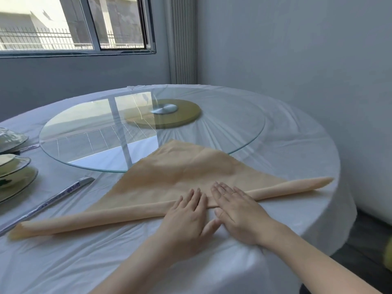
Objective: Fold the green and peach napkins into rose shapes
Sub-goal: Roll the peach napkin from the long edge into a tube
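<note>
Left hand (186, 215), right hand (237, 213), one napkin (180, 172)

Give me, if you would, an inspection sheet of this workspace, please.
Surface: round table under white cloth, glass turntable at its middle.
Job's things: peach napkin folded to a triangle, near edge rolled, tip lying on the turntable; green napkin not seen.
Clutter: stacked plates and wrapped chopsticks at left.
Grippers: left hand and right hand flat on the roll's middle, fingers straight.
Cables: nothing seen.
Surroundings: window at upper left, grey walls.

Peach napkin (180, 177) lies triangular, its near edge rolled.
</note>
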The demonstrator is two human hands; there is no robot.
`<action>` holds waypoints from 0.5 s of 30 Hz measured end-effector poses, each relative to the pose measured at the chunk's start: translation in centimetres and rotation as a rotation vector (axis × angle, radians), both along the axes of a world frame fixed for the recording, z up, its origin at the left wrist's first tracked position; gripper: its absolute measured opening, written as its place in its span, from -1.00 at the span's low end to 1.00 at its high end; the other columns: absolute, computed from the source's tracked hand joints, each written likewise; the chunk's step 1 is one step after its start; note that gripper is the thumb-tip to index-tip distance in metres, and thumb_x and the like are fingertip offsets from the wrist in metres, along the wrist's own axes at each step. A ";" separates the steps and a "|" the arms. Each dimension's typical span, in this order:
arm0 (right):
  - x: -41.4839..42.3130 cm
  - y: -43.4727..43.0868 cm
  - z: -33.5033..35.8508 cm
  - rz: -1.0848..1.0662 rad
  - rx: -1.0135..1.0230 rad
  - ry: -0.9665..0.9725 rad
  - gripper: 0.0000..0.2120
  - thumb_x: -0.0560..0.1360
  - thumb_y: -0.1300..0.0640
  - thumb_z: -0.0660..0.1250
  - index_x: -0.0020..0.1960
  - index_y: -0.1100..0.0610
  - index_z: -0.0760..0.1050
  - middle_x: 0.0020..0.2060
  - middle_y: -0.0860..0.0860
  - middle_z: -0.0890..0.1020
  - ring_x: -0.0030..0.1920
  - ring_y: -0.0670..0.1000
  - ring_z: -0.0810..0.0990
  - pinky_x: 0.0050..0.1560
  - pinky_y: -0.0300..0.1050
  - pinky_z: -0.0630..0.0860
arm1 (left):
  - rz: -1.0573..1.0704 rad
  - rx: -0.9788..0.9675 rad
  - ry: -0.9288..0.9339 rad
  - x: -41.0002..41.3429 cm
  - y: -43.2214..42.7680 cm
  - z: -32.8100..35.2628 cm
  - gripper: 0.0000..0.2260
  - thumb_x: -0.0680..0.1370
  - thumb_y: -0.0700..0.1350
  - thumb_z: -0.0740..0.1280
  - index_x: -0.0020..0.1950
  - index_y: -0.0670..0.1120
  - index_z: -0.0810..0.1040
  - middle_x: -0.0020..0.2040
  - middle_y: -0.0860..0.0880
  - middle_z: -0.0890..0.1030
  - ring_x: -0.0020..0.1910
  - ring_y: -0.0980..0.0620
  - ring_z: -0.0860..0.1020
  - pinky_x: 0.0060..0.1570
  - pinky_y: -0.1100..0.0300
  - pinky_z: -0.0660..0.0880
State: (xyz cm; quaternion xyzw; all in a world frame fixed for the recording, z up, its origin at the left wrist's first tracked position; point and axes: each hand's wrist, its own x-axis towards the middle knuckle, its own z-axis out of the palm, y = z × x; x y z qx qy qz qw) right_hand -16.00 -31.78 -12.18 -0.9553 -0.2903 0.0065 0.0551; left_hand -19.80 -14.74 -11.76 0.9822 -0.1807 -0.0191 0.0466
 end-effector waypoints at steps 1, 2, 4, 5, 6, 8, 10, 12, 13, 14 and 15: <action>0.0 -0.3 0.0 -0.005 0.000 -0.004 -0.13 0.26 -0.21 -0.47 0.53 0.06 -0.19 0.53 -0.06 -0.15 0.49 -0.15 -0.22 0.37 -0.26 -0.33 | -0.006 0.015 0.003 0.0 0.0 0.0 -0.01 0.26 0.46 -0.45 0.54 -0.10 -0.12 0.56 -0.08 -0.13 0.53 0.00 -0.17 0.47 0.11 -0.18; 0.0 -0.6 0.1 -0.012 -0.003 -0.005 -0.13 0.26 -0.21 -0.47 0.53 0.06 -0.19 0.53 -0.06 -0.14 0.49 -0.15 -0.22 0.37 -0.26 -0.33 | -0.011 0.026 0.007 0.0 0.0 0.0 0.03 0.23 0.49 -0.46 0.54 -0.10 -0.14 0.56 -0.07 -0.14 0.52 0.00 -0.19 0.46 0.11 -0.19; 0.1 -1.5 0.2 -0.030 -0.019 -0.001 -0.14 0.26 -0.22 -0.46 0.53 0.04 -0.19 0.53 -0.07 -0.14 0.49 -0.16 -0.22 0.36 -0.26 -0.33 | -0.010 0.036 0.016 0.0 -0.1 -0.1 0.04 0.22 0.53 -0.41 0.54 -0.08 -0.18 0.55 -0.04 -0.18 0.52 0.01 -0.21 0.46 0.12 -0.20; 0.1 -2.1 0.2 -0.043 -0.027 0.003 -0.15 0.27 -0.22 -0.45 0.53 0.02 -0.19 0.52 -0.08 -0.15 0.49 -0.16 -0.22 0.37 -0.25 -0.32 | -0.009 0.038 0.019 0.0 0.0 -0.1 0.05 0.21 0.55 -0.37 0.54 -0.07 -0.19 0.55 -0.02 -0.19 0.52 0.02 -0.23 0.46 0.12 -0.21; 0.2 -2.7 0.3 -0.061 -0.033 0.008 -0.19 0.30 -0.22 -0.44 0.53 -0.01 -0.19 0.52 -0.10 -0.15 0.49 -0.17 -0.23 0.39 -0.23 -0.31 | -0.010 0.042 0.019 0.0 0.0 -0.1 0.07 0.19 0.57 -0.36 0.54 -0.07 -0.20 0.55 -0.02 -0.20 0.51 0.02 -0.24 0.46 0.11 -0.21; 0.3 -4.0 0.3 -0.107 -0.046 0.033 -0.33 0.41 -0.22 -0.35 0.51 -0.11 -0.22 0.52 -0.12 -0.18 0.49 -0.16 -0.24 0.43 -0.17 -0.29 | -0.011 0.055 0.018 -0.1 0.0 -0.1 0.10 0.16 0.58 -0.37 0.54 -0.07 -0.22 0.54 -0.02 -0.22 0.51 0.02 -0.26 0.47 0.11 -0.21; 0.4 -5.4 0.4 -0.146 -0.056 0.068 -0.41 0.44 -0.24 -0.31 0.47 -0.26 -0.25 0.51 -0.14 -0.21 0.49 -0.13 -0.26 0.45 -0.09 -0.30 | -0.012 0.057 0.022 -0.1 0.0 -0.1 0.13 0.13 0.59 -0.39 0.54 -0.07 -0.24 0.54 -0.02 -0.24 0.51 0.02 -0.27 0.46 0.12 -0.23; 0.5 -6.6 0.3 -0.175 -0.054 0.089 -0.44 0.38 -0.33 -0.37 0.39 -0.41 -0.27 0.51 -0.15 -0.21 0.49 -0.09 -0.29 0.46 0.00 -0.32 | -0.017 0.059 0.017 0.0 0.0 -0.2 0.15 0.09 0.59 -0.44 0.54 -0.06 -0.24 0.54 -0.01 -0.25 0.50 0.03 -0.28 0.45 0.13 -0.24; 0.5 -7.2 0.4 -0.190 -0.052 0.097 -0.45 0.35 -0.36 -0.38 0.36 -0.46 -0.27 0.51 -0.15 -0.21 0.49 -0.07 -0.30 0.45 0.05 -0.33 | -0.019 0.057 0.010 0.0 0.0 -0.2 0.16 0.08 0.59 -0.46 0.53 -0.06 -0.24 0.54 -0.01 -0.25 0.50 0.04 -0.28 0.44 0.13 -0.24; 0.5 -7.7 0.4 -0.206 -0.054 0.104 -0.49 0.36 -0.38 -0.36 0.33 -0.50 -0.27 0.51 -0.15 -0.21 0.49 -0.05 -0.31 0.44 0.08 -0.34 | -0.019 0.054 0.005 0.0 0.0 -0.2 0.16 0.08 0.59 -0.48 0.53 -0.06 -0.24 0.54 -0.01 -0.25 0.50 0.04 -0.28 0.44 0.14 -0.25; 0.6 -8.2 0.5 -0.223 -0.059 0.114 -0.55 0.42 -0.38 -0.31 0.31 -0.52 -0.25 0.51 -0.15 -0.21 0.49 -0.04 -0.31 0.43 0.12 -0.35 | -0.019 0.054 0.003 0.0 0.0 -0.2 0.16 0.07 0.58 -0.49 0.53 -0.06 -0.24 0.54 -0.01 -0.26 0.50 0.04 -0.29 0.44 0.14 -0.25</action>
